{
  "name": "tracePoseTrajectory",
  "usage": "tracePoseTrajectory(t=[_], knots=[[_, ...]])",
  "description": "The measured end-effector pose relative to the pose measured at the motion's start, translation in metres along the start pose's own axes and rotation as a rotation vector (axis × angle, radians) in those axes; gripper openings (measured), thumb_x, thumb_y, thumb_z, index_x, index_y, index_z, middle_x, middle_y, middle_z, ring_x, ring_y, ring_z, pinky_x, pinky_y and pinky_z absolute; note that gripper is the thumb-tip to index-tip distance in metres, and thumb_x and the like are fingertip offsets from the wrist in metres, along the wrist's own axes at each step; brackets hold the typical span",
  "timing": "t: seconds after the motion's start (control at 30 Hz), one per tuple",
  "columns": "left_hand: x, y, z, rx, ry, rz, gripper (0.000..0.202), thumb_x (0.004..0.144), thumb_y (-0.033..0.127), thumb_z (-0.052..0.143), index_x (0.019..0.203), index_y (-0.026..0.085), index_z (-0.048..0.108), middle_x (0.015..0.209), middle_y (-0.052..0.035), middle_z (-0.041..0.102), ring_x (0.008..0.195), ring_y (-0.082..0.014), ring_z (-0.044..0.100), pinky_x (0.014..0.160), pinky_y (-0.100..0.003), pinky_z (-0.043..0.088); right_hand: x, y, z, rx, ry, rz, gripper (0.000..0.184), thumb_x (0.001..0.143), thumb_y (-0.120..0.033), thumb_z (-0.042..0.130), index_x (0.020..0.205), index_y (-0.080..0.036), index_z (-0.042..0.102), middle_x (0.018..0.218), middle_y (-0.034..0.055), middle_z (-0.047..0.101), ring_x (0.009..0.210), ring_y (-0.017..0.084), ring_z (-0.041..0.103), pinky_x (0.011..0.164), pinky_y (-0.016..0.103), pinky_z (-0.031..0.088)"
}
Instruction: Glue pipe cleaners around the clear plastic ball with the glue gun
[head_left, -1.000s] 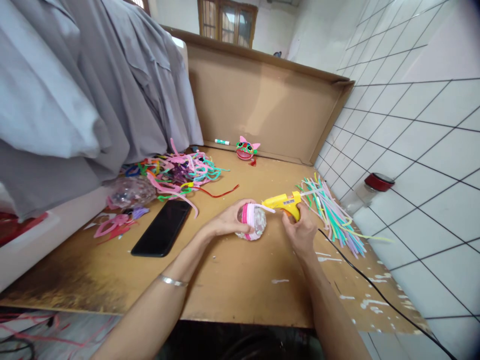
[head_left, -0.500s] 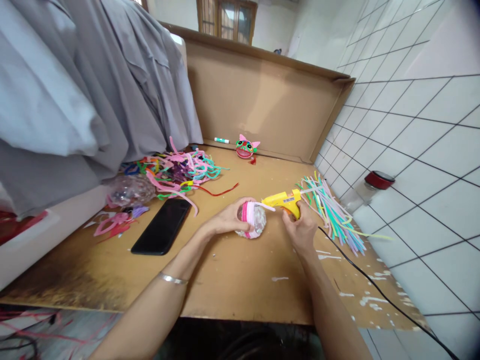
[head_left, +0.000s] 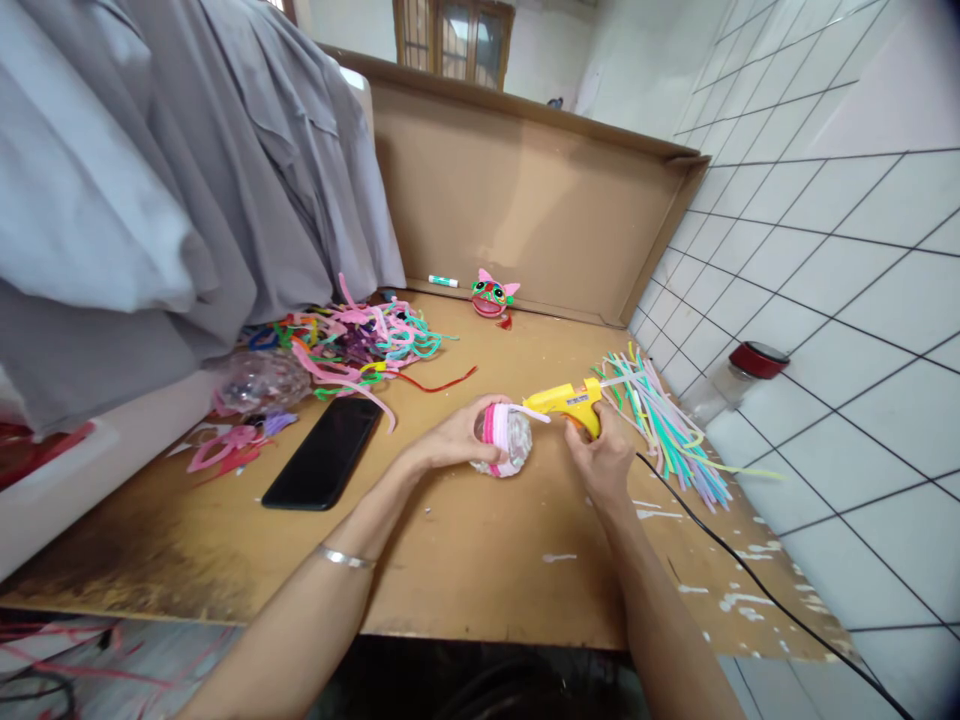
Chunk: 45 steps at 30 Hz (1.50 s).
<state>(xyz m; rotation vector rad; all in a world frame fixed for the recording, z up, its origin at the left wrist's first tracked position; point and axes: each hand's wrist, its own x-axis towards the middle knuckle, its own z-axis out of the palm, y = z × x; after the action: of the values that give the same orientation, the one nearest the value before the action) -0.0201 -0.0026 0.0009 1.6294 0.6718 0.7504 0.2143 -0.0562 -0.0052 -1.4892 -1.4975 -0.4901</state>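
Observation:
My left hand (head_left: 454,438) is wrapped round a small clear ball (head_left: 512,440) partly wound with pink pipe cleaner, holding it just above the wooden table (head_left: 465,560). My right hand (head_left: 602,462) grips a yellow hot glue gun (head_left: 568,402). Its nozzle points left and touches the pink band at the top of the ball. A black cord (head_left: 742,580) trails from the gun toward the table's near right corner.
A black phone (head_left: 325,453) lies left of my hands. Beyond it is a tangle of coloured pipe cleaners (head_left: 360,345) and another clear ball (head_left: 259,382). Straight pastel pipe cleaners (head_left: 664,425) fan out on the right. A red-lidded jar (head_left: 739,378) stands by the tiled wall. A small pink cat figure (head_left: 491,296) sits at the cardboard backboard. Grey cloth (head_left: 150,190) hangs on the left.
None of note: both hands, the ball and the glue gun stay in the same place; only the camera view shifted slightly.

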Motion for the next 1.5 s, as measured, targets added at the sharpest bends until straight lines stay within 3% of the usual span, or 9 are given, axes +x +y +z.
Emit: tracePoseTrajectory(t=[0.53,0.73,0.93,1.07,1.27,1.5], knots=[[-0.001,0.002,0.0,0.024,0.007,-0.022,0.084,0.055,0.025,0.078,0.132,0.017,0.045,0.121,-0.0087,0.059,0.108,-0.0247,0.056,0.097,-0.039,0.046,0.0,0.003,0.002,0.019,0.0,0.036,0.029,0.079,-0.037,0.055,0.099,-0.017,0.061,0.087,0.0084,0.07,0.076,0.022,0.065,0.071,0.034,0.051],[0.0,0.001,-0.001,0.041,0.01,-0.009,0.083,0.055,0.027,0.079,0.131,0.017,0.046,0.121,-0.0084,0.06,0.107,-0.0243,0.057,0.096,-0.038,0.046,0.0,0.003,0.006,0.104,-0.027,0.175,0.034,0.072,-0.042,0.059,0.096,-0.018,0.062,0.088,0.0086,0.07,0.08,0.024,0.066,0.075,0.036,0.053],[0.0,0.0,-0.001,0.038,0.016,-0.013,0.085,0.055,0.026,0.079,0.132,0.016,0.045,0.122,-0.0093,0.059,0.108,-0.025,0.057,0.097,-0.038,0.046,0.003,0.002,0.007,0.195,-0.14,0.379,0.042,0.064,-0.049,0.06,0.092,-0.018,0.064,0.081,0.0051,0.07,0.062,0.018,0.06,0.064,0.032,0.05],[0.0,0.003,-0.001,0.059,0.02,-0.026,0.084,0.054,0.026,0.078,0.131,0.017,0.046,0.121,-0.0087,0.06,0.108,-0.0253,0.057,0.097,-0.038,0.046,0.006,0.004,0.006,0.227,-0.224,0.428,0.039,0.062,-0.049,0.06,0.085,-0.018,0.064,0.069,0.0015,0.064,0.056,0.016,0.053,0.061,0.03,0.046],[-0.001,0.007,0.001,0.083,0.027,-0.044,0.083,0.054,0.026,0.076,0.13,0.015,0.046,0.118,-0.0091,0.06,0.106,-0.0252,0.058,0.096,-0.039,0.047,0.008,0.023,0.008,0.046,-0.156,0.388,0.036,0.065,-0.047,0.055,0.081,-0.017,0.065,0.082,0.0086,0.064,0.078,0.023,0.056,0.071,0.034,0.044],[-0.001,0.005,0.001,0.045,0.024,-0.033,0.085,0.055,0.026,0.076,0.134,0.017,0.043,0.123,-0.0092,0.06,0.111,-0.0256,0.058,0.098,-0.04,0.047,0.004,0.04,0.007,-0.35,-0.3,0.504,0.042,0.076,-0.043,0.055,0.097,-0.01,0.069,0.092,0.0159,0.067,0.085,0.029,0.06,0.073,0.035,0.042]])
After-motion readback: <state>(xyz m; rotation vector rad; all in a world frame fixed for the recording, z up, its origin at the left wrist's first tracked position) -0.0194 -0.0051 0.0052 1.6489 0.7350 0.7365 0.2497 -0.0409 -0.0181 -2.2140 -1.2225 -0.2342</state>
